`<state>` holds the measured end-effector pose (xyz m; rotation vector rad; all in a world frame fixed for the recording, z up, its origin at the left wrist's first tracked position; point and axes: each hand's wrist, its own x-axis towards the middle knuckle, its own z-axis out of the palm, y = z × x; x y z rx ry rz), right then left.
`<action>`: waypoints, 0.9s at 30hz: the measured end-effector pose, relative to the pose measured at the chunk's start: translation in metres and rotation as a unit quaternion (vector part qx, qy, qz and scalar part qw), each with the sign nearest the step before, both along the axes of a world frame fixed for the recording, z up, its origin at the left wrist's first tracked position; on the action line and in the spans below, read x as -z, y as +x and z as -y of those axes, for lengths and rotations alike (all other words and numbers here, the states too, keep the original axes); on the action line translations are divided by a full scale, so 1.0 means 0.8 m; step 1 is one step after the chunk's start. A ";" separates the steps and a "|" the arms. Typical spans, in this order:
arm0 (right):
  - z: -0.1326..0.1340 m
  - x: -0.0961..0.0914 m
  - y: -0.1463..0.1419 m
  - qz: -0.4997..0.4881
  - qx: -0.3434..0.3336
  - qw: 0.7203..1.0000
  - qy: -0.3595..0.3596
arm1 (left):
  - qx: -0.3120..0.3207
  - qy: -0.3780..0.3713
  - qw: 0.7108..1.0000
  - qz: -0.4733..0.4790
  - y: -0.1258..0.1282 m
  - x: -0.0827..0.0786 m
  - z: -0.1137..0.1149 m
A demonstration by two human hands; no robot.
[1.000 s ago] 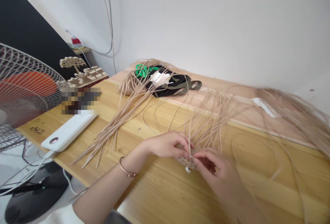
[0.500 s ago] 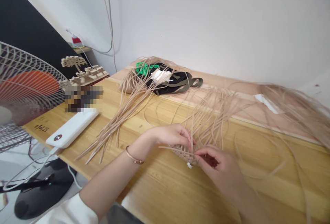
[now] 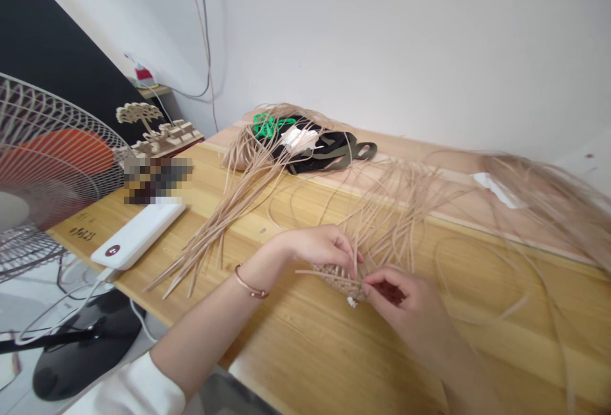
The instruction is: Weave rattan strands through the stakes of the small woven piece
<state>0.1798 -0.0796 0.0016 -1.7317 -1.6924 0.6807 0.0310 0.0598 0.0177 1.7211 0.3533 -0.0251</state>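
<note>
A: Any room on that table (image 3: 305, 338)?
B: Bare wood's left on the near side of the grip, edge seen well off left. A black bag (image 3: 312, 163) is parked beyond; contents can't be made out.
A: And the grip?
B: Between right hand (image 3: 417, 307) and left hand (image 3: 321, 246), a woven piece (image 3: 344, 285). Cross strand (image 3: 310, 272)'s pinched by the right; upright strand (image 3: 355, 246)'s touched by curled left fingers, pinch can't be told.

Bright, even light, seemingly from overhead, washes the wall (image 3: 382, 39) and leaves a soft sheen on the table (image 3: 286, 351). The weave (image 3: 344, 283) smears; far-right strands (image 3: 548, 195) blur, the fan (image 3: 48, 147) stretches at the edge, and coarse pixels mask one patch (image 3: 157, 179).
</note>
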 end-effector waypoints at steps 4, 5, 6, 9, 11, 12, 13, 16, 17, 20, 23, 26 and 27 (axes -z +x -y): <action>-0.001 -0.001 -0.001 0.005 -0.002 1.000 0.004 | -0.002 0.009 1.000 0.009 -0.001 -0.001 0.001; -0.001 -0.001 -0.001 0.005 -0.003 1.000 0.005 | -0.001 0.012 1.000 0.012 -0.002 -0.002 0.001; -0.001 -0.001 -0.001 0.004 -0.003 1.000 0.005 | 0.002 0.016 1.000 0.014 -0.002 -0.002 0.002; -0.001 0.000 0.000 0.005 -0.003 1.000 0.008 | 0.009 0.025 0.999 0.022 -0.003 -0.002 0.002; 0.000 0.001 0.000 0.006 -0.004 1.000 0.010 | 0.012 0.031 0.999 0.026 -0.003 -0.001 0.003; 0.000 0.002 0.001 0.005 -0.005 1.000 0.009 | 0.012 0.034 0.999 0.027 -0.002 -0.001 0.003; 0.000 0.002 0.001 0.003 -0.005 1.000 0.007 | 0.011 0.037 0.999 0.027 -0.002 -0.001 0.003; 0.001 0.003 0.002 -0.004 -0.006 1.000 0.007 | 0.013 0.049 0.998 0.030 -0.001 0.000 0.004; 0.001 0.002 0.002 -0.006 -0.005 1.000 0.007 | 0.013 0.054 0.998 0.032 -0.001 0.000 0.004; 0.000 0.001 0.000 -0.008 -0.004 1.000 -0.003 | 0.011 0.067 0.997 0.034 -0.001 0.001 0.005; 0.000 -0.001 -0.001 -0.007 -0.003 1.000 -0.004 | 0.009 0.076 0.997 0.032 -0.001 0.001 0.005; 0.000 -0.001 -0.002 0.002 -0.004 1.000 0.002 | 0.010 0.083 0.996 0.025 -0.001 0.001 0.006; 0.000 0.000 -0.002 0.004 -0.005 1.000 0.003 | 0.009 0.087 0.996 0.021 -0.001 0.002 0.007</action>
